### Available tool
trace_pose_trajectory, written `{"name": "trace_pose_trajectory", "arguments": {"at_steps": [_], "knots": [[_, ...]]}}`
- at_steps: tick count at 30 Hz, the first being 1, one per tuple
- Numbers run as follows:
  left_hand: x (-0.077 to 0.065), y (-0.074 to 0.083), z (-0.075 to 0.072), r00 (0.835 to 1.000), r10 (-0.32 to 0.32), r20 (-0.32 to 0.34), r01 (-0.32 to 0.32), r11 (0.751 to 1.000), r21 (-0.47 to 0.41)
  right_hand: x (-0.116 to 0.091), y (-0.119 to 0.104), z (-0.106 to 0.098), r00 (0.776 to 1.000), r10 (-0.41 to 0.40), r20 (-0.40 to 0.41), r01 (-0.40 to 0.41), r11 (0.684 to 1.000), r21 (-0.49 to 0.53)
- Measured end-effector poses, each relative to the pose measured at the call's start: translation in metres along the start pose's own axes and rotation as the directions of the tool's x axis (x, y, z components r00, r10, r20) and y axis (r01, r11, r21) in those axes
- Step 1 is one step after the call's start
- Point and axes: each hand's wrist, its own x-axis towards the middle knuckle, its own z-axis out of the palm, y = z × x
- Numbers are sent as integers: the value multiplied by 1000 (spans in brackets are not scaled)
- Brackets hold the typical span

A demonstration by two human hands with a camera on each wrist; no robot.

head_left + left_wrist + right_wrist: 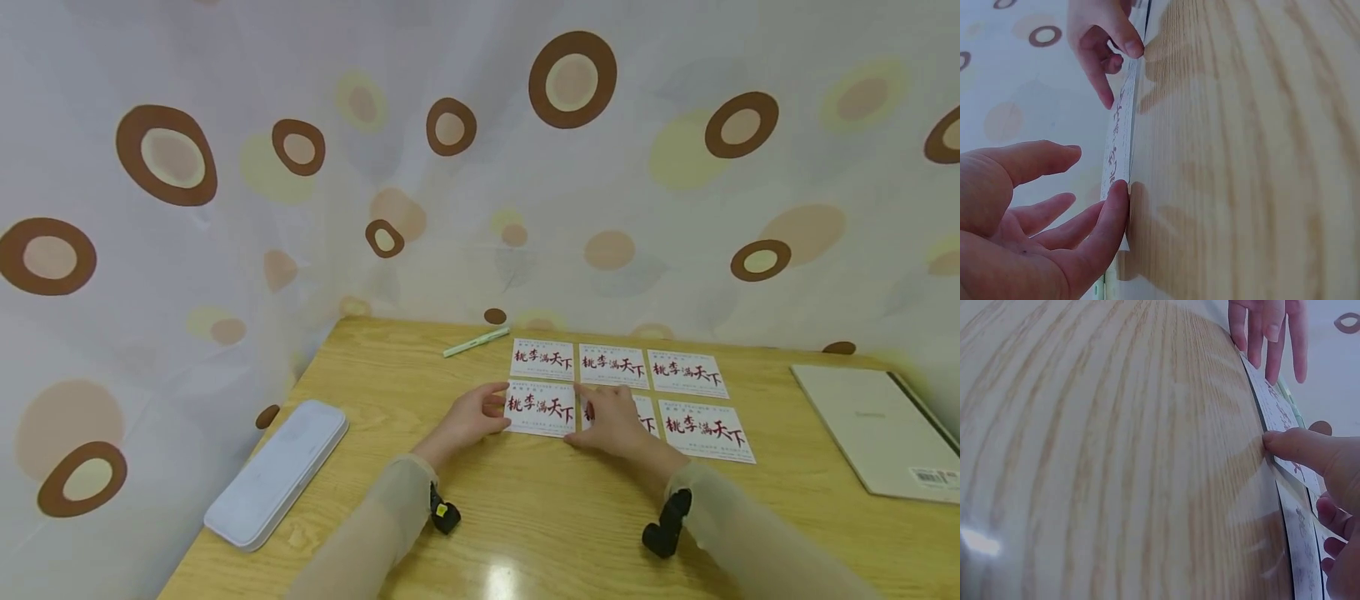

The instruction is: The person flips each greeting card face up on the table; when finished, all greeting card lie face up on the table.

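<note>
The front-left card (540, 408), white with dark red Chinese characters, lies flat on the wooden table between both hands. Touching its left edge are the fingertips of my left hand (471, 417), its fingers loosely bent; the left wrist view shows the left hand (1047, 231) with thumb and fingers spread apart. On the other side, my right hand (617, 423) has its thumb at the card's lower right corner and its index finger at the upper right. It partly covers the front-middle card (645, 410). In the right wrist view the right thumb (1304, 449) is straight along the card edge.
More matching cards lie in two rows, among them a back-left card (542, 358) and a front-right card (707, 429). A pale green pen (476, 342) lies behind them. A white case (277, 473) sits at the left edge, a cream notebook (873, 429) at the right.
</note>
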Motion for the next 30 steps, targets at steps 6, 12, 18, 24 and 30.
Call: {"name": "trace_pose_trajectory", "arguments": {"at_steps": [6,12,18,24,30], "knots": [[1,0,-1,1000,6,8,-7,1000,27,1,0,-2,1000,6,16,-6,1000,14],[2,1,1,1000,21,19,-21,999,42,2,2,-2,1000,7,23,-7,1000,-4],[0,3,1,999,30,31,-31,999,27,2,4,-2,998,24,53,-24,1000,-9],[0,1,1,999,25,37,-25,1000,9,1,3,-3,998,14,57,-14,1000,0],[0,-2,1,999,14,37,-13,1000,-9,0,4,-1,1000,-19,18,19,1000,-3]]}}
